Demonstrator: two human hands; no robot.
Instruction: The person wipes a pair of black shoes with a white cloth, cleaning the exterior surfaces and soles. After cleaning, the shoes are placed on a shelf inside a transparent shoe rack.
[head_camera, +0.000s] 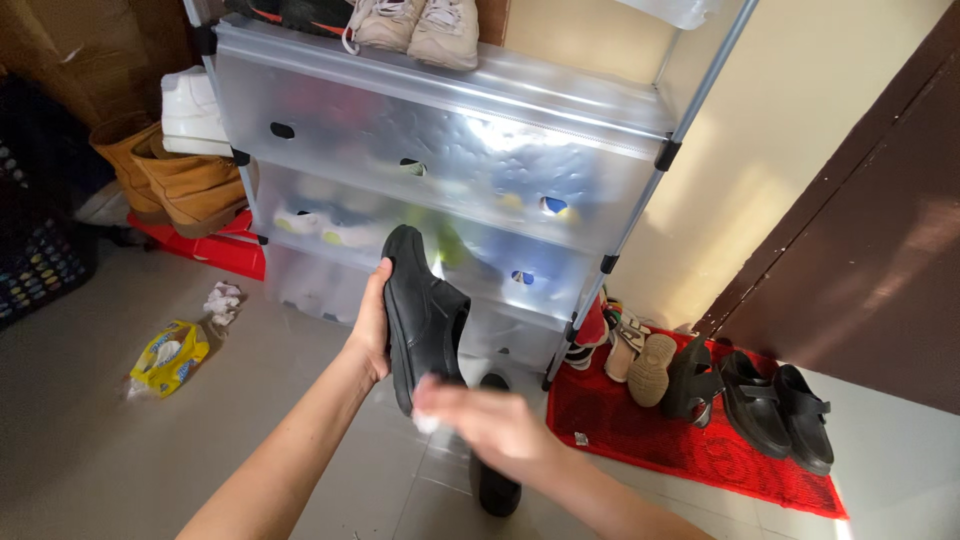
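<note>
My left hand (372, 325) grips a black leather shoe (422, 312) from its left side and holds it upright in front of the shoe rack, toe pointing up. At the shoe's lower end my right hand (492, 422) presses a small white wipe (426, 418) against it. The hand is blurred by motion. A second black shoe (497, 486) lies on the floor tiles just below my right hand, mostly hidden by it.
A metal-framed shoe rack (440, 150) with frosted plastic flaps stands ahead, pale sneakers (420, 28) on top. A red mat (700, 440) at right carries black sandals (775, 405) and other shoes. A yellow wipe pack (168, 356), a crumpled tissue (222, 300) and tan boots (175, 180) lie left.
</note>
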